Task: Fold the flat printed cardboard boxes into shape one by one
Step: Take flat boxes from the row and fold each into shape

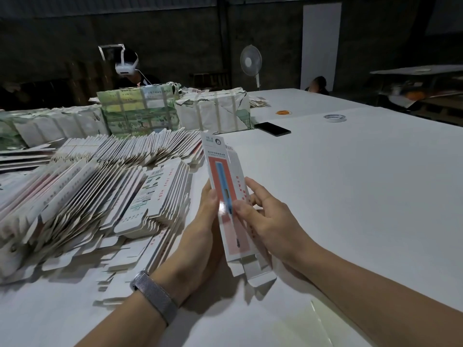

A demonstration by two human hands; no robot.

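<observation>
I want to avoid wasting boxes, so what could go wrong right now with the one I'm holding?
Both hands, left hand and right hand, pinch the box mid-length, so its long panels might crease. Its loose bottom flaps could bend against the table. The leaning stack beside your left arm might topple if bumped.

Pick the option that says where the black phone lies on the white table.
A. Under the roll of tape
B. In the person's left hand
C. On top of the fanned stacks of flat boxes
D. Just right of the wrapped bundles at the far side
D: the black phone lies flat on the table just right of the wrapped bundles, apart from the roll of tape.
</observation>
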